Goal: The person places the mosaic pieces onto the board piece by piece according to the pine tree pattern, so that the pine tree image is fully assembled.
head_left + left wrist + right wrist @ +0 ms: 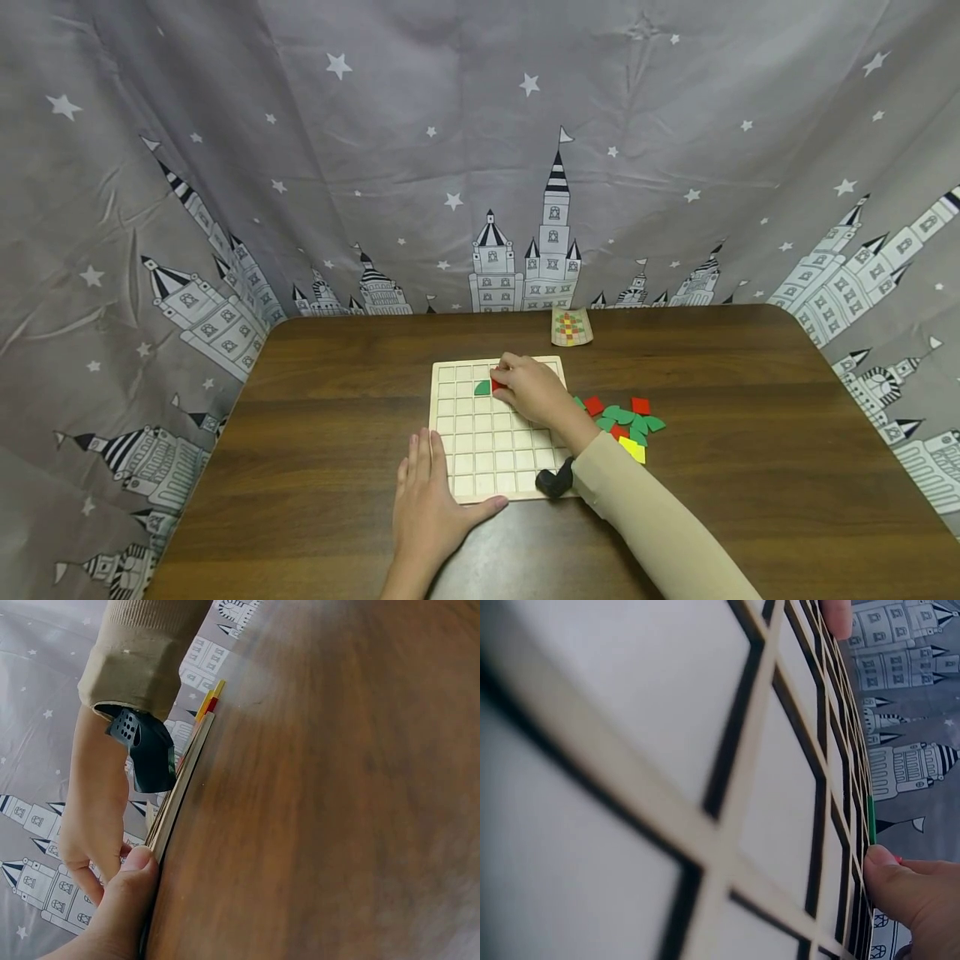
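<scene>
A pale wooden grid board lies on the table. My right hand is over its upper part, thumb and fingers pinching a red square tile at a cell of the second row. Just left of that tile a green leaf-shaped tile sits in a cell. With fingers straight, my left hand rests along the board's left side, its thumb reaching along the near edge. The left wrist view shows that thumb against the board's edge. In the right wrist view the right hand partly hides the red tile.
Right of the board lies a loose pile of green leaf-shaped tiles, red squares and yellow tiles. A small pattern card lies at the table's back edge, before a grey castle-print curtain. A black wrist device overhangs the board's near-right corner.
</scene>
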`<action>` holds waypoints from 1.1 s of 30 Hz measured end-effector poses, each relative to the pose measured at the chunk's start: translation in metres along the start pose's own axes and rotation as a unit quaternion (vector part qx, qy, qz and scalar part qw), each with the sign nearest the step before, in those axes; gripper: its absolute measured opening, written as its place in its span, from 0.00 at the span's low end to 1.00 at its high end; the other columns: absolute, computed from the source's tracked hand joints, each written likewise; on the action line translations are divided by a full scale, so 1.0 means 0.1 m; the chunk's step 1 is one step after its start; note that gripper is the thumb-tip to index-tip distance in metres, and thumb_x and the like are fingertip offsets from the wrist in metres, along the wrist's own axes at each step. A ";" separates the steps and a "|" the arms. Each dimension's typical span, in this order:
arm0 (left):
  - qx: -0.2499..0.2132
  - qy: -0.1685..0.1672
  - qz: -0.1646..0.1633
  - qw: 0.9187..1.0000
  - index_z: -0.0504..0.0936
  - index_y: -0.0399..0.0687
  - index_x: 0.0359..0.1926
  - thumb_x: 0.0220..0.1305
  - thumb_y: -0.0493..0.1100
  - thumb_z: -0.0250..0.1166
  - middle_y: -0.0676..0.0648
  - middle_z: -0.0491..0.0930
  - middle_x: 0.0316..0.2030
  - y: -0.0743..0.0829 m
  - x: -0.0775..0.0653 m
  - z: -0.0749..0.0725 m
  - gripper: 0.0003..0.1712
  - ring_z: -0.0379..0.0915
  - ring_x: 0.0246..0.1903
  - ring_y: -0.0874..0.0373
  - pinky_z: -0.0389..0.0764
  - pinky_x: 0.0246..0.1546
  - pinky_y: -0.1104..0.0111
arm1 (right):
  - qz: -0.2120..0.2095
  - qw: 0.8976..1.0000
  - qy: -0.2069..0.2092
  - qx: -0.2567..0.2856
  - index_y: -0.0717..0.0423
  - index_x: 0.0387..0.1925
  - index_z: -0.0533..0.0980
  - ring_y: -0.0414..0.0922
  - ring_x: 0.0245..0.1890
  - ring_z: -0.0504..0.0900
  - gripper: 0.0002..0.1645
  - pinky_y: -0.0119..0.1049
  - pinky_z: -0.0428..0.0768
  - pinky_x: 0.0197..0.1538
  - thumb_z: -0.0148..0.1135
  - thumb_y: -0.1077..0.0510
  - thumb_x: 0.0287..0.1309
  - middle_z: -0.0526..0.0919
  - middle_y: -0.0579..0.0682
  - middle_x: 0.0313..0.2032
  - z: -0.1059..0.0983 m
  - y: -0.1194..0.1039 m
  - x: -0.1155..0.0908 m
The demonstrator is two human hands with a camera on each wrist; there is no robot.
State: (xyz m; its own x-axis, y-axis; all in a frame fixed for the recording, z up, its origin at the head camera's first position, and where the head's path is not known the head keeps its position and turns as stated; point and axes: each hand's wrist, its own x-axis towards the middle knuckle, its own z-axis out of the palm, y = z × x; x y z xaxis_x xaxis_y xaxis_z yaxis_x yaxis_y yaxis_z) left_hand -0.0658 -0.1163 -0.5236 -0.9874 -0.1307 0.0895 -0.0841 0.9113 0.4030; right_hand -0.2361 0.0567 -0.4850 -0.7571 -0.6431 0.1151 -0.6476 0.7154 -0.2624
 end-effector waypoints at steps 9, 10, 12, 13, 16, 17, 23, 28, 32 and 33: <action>-0.001 0.001 -0.001 1.000 0.52 0.35 0.76 0.31 0.92 0.57 0.36 0.48 0.78 0.00 0.00 0.01 0.84 0.41 0.78 0.43 0.51 0.76 0.50 | 0.005 1.000 0.000 0.017 0.52 0.59 0.80 0.39 0.35 0.75 0.24 0.30 0.74 0.34 0.65 0.50 0.64 0.78 0.45 0.45 0.00 0.00 0.00; -0.001 0.002 0.000 1.000 0.52 0.35 0.76 0.31 0.92 0.57 0.36 0.48 0.78 0.00 0.00 0.01 0.84 0.42 0.78 0.43 0.51 0.76 0.50 | 0.004 1.000 -0.002 0.015 0.52 0.59 0.79 0.39 0.35 0.74 0.24 0.30 0.74 0.34 0.64 0.50 0.65 0.77 0.46 0.45 0.00 0.00 0.00; -0.002 0.004 0.000 1.000 0.52 0.35 0.76 0.31 0.92 0.57 0.36 0.48 0.78 0.00 0.00 0.01 0.84 0.42 0.78 0.43 0.51 0.76 0.50 | 0.001 1.000 -0.001 0.009 0.51 0.58 0.80 0.39 0.35 0.74 0.22 0.30 0.74 0.33 0.64 0.50 0.65 0.76 0.45 0.44 0.00 0.00 -0.01; -0.002 0.005 0.001 1.000 0.52 0.35 0.76 0.31 0.92 0.57 0.36 0.48 0.78 0.00 0.00 0.01 0.84 0.42 0.78 0.43 0.51 0.76 0.50 | -0.002 1.000 0.001 0.006 0.51 0.57 0.81 0.40 0.35 0.73 0.21 0.31 0.74 0.34 0.64 0.50 0.65 0.76 0.46 0.44 0.00 0.00 -0.01; -0.003 0.007 0.002 1.000 0.52 0.35 0.76 0.31 0.92 0.58 0.36 0.48 0.78 0.00 -0.01 0.01 0.84 0.42 0.78 0.43 0.51 0.76 0.50 | -0.009 1.000 0.004 -0.001 0.51 0.55 0.81 0.40 0.35 0.73 0.19 0.31 0.74 0.34 0.64 0.50 0.65 0.75 0.45 0.43 0.00 0.00 -0.01; -0.003 0.008 0.003 1.000 0.52 0.35 0.76 0.31 0.92 0.58 0.36 0.48 0.78 -0.01 -0.01 0.02 0.84 0.42 0.78 0.43 0.51 0.76 0.50 | -0.010 1.000 0.004 0.000 0.51 0.55 0.81 0.40 0.34 0.72 0.19 0.31 0.73 0.34 0.63 0.50 0.65 0.74 0.46 0.42 0.00 -0.01 -0.01; -0.005 0.009 0.004 1.000 0.52 0.35 0.76 0.31 0.91 0.58 0.36 0.48 0.77 0.00 -0.01 0.02 0.84 0.42 0.78 0.43 0.51 0.76 0.50 | -0.013 1.000 0.000 0.015 0.55 0.55 0.81 0.40 0.30 0.68 0.18 0.31 0.69 0.31 0.63 0.54 0.66 0.69 0.47 0.36 -0.01 -0.03 0.01; -0.004 0.006 0.002 1.000 0.52 0.35 0.76 0.31 0.91 0.59 0.36 0.48 0.77 0.00 -0.01 0.02 0.84 0.41 0.78 0.43 0.50 0.76 0.50 | -0.018 1.000 0.006 0.015 0.55 0.53 0.82 0.39 0.30 0.68 0.17 0.30 0.69 0.32 0.63 0.54 0.65 0.69 0.47 0.35 -0.01 -0.03 0.00; -0.005 0.005 0.001 1.000 0.52 0.35 0.76 0.31 0.91 0.59 0.36 0.48 0.78 0.00 -0.01 0.02 0.84 0.41 0.78 0.43 0.50 0.76 0.50 | -0.017 1.000 0.008 0.025 0.55 0.55 0.81 0.40 0.30 0.69 0.19 0.31 0.70 0.32 0.64 0.55 0.65 0.70 0.47 0.36 0.00 -0.02 0.00; -0.006 0.005 0.001 1.000 0.52 0.35 0.76 0.31 0.91 0.59 0.36 0.48 0.78 0.00 -0.01 0.02 0.84 0.41 0.78 0.43 0.50 0.76 0.50 | -0.015 1.000 0.009 0.026 0.56 0.56 0.81 0.39 0.30 0.69 0.20 0.30 0.70 0.32 0.64 0.54 0.65 0.70 0.46 0.36 0.00 -0.02 -0.01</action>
State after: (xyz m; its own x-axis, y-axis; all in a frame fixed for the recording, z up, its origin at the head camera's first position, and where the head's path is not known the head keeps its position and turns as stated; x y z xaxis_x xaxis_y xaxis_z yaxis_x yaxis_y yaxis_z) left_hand -0.0655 -0.1154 -0.5252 -0.9861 -0.1333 0.0988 -0.0810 0.9064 0.4146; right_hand -0.2343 0.0555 -0.4848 -0.7394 -0.6585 0.1401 -0.6645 0.6804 -0.3089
